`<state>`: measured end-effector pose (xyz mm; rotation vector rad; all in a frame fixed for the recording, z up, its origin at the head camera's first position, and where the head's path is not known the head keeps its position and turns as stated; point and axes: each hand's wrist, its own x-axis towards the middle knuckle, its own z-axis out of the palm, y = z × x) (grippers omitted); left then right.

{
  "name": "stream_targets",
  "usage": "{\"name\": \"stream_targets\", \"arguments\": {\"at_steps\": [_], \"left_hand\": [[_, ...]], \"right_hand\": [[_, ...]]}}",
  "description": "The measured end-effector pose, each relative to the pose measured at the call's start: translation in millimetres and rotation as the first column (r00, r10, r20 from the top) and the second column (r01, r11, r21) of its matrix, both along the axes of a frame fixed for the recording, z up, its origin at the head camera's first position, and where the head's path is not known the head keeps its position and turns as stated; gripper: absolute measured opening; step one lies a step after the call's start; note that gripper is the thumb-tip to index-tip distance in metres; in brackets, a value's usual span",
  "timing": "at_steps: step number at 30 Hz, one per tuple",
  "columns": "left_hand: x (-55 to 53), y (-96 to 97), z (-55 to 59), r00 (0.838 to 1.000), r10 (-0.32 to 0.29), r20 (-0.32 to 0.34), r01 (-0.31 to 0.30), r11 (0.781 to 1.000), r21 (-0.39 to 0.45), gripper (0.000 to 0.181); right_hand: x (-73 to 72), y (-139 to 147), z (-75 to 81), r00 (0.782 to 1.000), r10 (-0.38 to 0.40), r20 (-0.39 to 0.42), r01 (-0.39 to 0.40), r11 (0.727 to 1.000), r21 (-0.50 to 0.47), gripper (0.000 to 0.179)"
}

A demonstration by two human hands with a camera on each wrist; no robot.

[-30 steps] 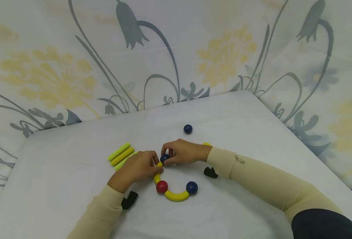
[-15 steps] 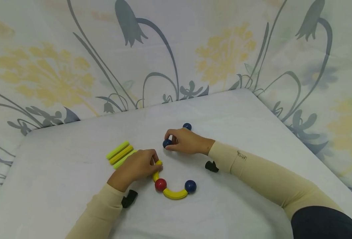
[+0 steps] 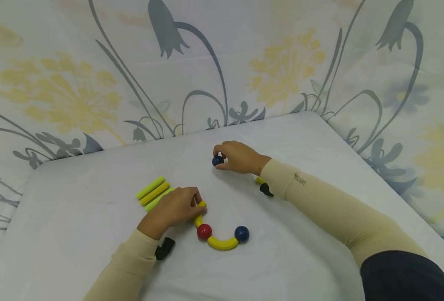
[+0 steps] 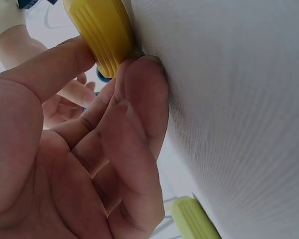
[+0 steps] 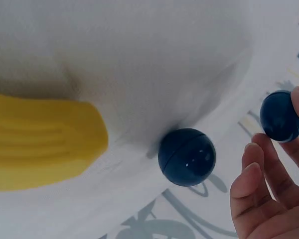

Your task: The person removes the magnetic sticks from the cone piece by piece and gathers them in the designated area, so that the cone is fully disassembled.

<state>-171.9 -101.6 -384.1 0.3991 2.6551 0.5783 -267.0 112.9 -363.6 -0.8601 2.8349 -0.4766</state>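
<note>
My left hand (image 3: 176, 205) pinches the upper end of a yellow curved piece (image 3: 198, 220) between thumb and fingers; its ridged side (image 4: 103, 37) fills the top of the left wrist view. That piece meets a red ball (image 3: 204, 232), followed by a second yellow curved piece (image 3: 222, 244) and a blue ball (image 3: 242, 234), forming an open arc. Farther back, my right hand (image 3: 241, 157) holds another blue ball (image 3: 217, 161) by thumb and fingertips. A third blue ball (image 5: 187, 157) lies on the cloth in the right wrist view, hidden behind that hand in the head view.
Beside my left hand lie yellow-green and yellow sticks (image 3: 153, 193) in a row. Another yellow piece (image 3: 260, 180) shows partly behind the right sleeve. A flower-patterned cloth (image 3: 214, 62) rises along the back and right edges of the white table (image 3: 75, 209).
My right hand has lifted the blue ball away from the yellow piece's end and carried it toward the back of the table. The left hand keeps its pinch in place.
</note>
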Motion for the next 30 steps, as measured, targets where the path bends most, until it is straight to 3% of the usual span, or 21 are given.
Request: {"name": "stream_targets", "arguments": {"at_steps": [8,16,24,30], "left_hand": [[-1.4,0.0,-0.7,1.0,-0.003,0.003,0.003,1.0,-0.008,0.026],[-1.4,-0.7,0.3,1.0,0.003,0.004,-0.003,1.0,-0.002,0.026],[-1.2,-0.8,2.0,1.0,0.002,0.001,-0.002,1.0,0.004,0.026],[-1.3,-0.1,0.9,1.0,0.006,0.011,-0.006,1.0,-0.014,0.027]], "right_hand": [[-10.6,0.3,-6.4,1.0,0.008,-0.029,-0.006,0.997,0.078,0.035],[-11.3,1.0,-8.4,1.0,0.018,0.001,-0.018,0.99,0.143,0.037],[-10.3,3.0,-3.8,1.0,0.02,0.004,-0.02,0.992,0.127,0.045],[-1.4,15.9,-0.3,0.998,-0.013,-0.059,0.016,0.998,0.059,0.042]]}}
